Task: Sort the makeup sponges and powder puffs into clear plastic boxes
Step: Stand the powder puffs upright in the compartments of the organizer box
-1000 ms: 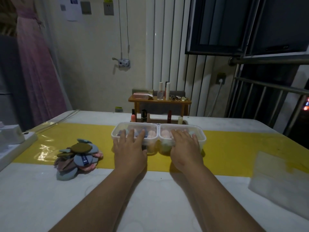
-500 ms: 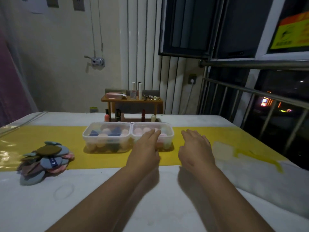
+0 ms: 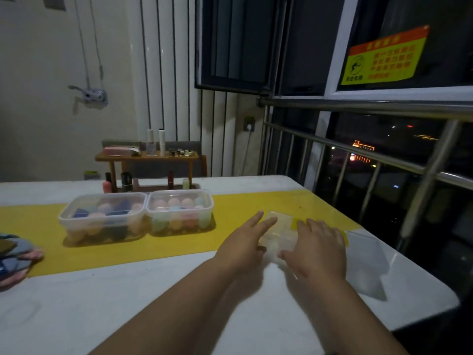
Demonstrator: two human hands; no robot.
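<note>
Presently my left hand (image 3: 240, 242) and right hand (image 3: 317, 248) lie flat, fingers straight, on a clear lid or box (image 3: 277, 225) right of the two sponge-filled boxes (image 3: 204, 216); puffs (image 3: 15, 254) wait far left, so next, I judge, I must grip it.

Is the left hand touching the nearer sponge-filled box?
Apart. The head view shows a stretch of yellow runner between the left hand and that box.

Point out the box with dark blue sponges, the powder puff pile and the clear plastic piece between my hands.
box with dark blue sponges (image 3: 84, 233), head view, front wall.
powder puff pile (image 3: 18, 251), head view, grey-blue puff.
clear plastic piece (image 3: 279, 233), head view, its middle.
</note>
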